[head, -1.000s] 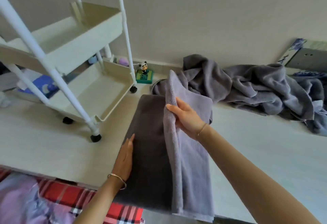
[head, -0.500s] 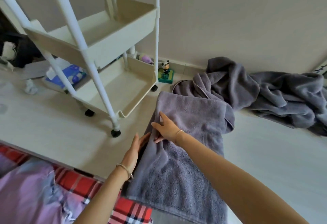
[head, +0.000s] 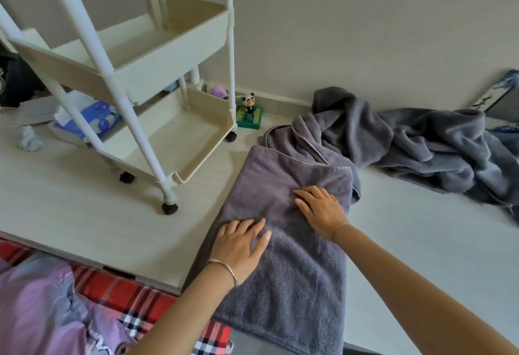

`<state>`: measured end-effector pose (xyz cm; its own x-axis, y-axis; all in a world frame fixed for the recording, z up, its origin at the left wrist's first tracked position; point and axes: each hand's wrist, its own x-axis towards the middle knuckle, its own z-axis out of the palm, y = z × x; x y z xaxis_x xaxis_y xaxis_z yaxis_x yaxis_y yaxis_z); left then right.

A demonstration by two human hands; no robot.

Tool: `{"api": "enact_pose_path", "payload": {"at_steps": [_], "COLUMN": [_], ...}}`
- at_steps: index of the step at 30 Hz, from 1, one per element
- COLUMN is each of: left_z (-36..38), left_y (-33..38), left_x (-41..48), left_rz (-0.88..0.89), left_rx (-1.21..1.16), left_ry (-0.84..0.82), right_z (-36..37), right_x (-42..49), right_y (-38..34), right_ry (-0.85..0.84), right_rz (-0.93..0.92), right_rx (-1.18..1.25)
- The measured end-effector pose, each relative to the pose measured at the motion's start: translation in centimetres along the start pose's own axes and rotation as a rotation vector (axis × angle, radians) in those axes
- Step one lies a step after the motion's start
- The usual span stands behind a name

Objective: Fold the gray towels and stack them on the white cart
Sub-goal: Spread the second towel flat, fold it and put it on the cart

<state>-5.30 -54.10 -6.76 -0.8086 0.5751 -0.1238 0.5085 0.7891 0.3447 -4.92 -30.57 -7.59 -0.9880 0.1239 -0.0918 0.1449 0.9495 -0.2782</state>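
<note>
A gray towel lies folded lengthwise on the pale table, its near end hanging over the front edge. My left hand rests flat on its left half, fingers spread. My right hand lies flat on the towel a little farther back, palm down. Neither hand grips anything. A heap of crumpled gray towels sits behind and to the right, touching the folded towel's far end. The white cart stands at the left on black wheels, both visible trays bare.
A small panda figure on a green base stands by the wall beside the cart. A blue and white packet and a crumpled tissue lie behind the cart. Red plaid and lilac fabric lies below the table's front edge.
My right hand laid the lifted half of the towel over to the left and let go. Both hands now press flat on the folded towel. The view has swung slightly.
</note>
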Motion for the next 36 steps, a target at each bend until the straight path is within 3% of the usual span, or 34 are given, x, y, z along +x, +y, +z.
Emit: {"api": "enact_pose_path", "payload": {"at_steps": [14,21,29,34,36], "left_z": [4.5,5.6,4.4,4.8,5.1], "left_y": [8.3,8.9,6.8,5.3,4.9], "left_x": [0.9,5.3,11.6,10.2,8.8], "left_rz": [0.109,0.072,0.021,0.058,0.061], "left_rx": [0.083,0.115,0.134,0.124,0.121], "left_ry": [-0.11,-0.062,-0.015,0.039,0.072], "right_z": [0.5,0.9,0.3,-2.7,-4.1], "right_x": [-15.9,-12.4,-5.4,-3.4,-2.4], "right_y": [5.3,7.2,7.4,7.8,8.3], "right_ry": [0.125,0.133,0.164,0.588,0.476], "right_rz": [0.206,0.267,0.2,0.15,0.232], "right_rx": [-0.033,0.078,0.08,0.068,0.085]}}
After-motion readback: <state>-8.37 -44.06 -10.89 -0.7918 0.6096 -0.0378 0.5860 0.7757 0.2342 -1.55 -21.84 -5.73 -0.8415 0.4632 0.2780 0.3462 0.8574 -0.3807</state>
